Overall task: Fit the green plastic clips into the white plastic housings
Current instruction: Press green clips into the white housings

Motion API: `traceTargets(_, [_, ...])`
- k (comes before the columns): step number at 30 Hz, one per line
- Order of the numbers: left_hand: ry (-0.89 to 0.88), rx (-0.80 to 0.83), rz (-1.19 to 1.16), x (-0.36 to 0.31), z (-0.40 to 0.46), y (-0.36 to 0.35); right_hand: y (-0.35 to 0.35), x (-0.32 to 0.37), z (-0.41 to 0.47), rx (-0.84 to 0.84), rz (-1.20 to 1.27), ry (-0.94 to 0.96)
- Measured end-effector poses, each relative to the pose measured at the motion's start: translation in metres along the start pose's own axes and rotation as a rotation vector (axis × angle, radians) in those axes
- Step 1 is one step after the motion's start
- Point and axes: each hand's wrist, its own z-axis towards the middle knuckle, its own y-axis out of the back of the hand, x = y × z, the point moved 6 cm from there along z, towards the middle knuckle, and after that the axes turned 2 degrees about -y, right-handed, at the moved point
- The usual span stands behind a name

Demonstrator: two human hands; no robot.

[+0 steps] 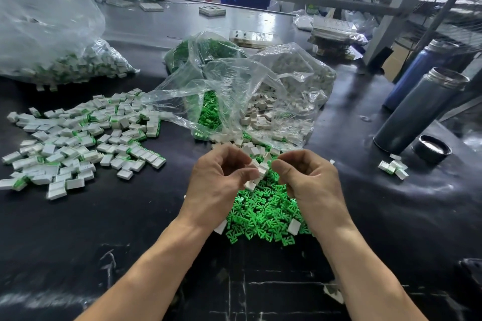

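Head view showed the left hand [221,180] pinching white housings [257,173] just above the green clip pile [263,211], while the right hand [305,177], fingers curled, met them from that pile's other side, its contents hidden.

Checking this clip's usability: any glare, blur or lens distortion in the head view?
Head view: strong wide-angle bending at the edges, with the flasks leaning; glare patches on the black table and the clear bags; green clips slightly overexposed; left hand, right hand and the white housing between them sharp enough; background shelving soft.
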Motion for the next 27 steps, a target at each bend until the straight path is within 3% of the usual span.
traceTargets(5, [0.010, 0.042, -0.117, 0.001, -0.003, -0.007, -0.007, 0.005, -0.004, 0.062, 0.177, 0.061])
traceTargets(14, [0.020, 0.065, -0.107, 0.002, -0.003, -0.007, -0.012, 0.010, -0.008, 0.133, 0.119, 0.107])
traceTargets(27, [0.043, 0.036, -0.034, 0.006, -0.006, -0.005, -0.015, 0.012, -0.011, 0.085, 0.021, 0.154])
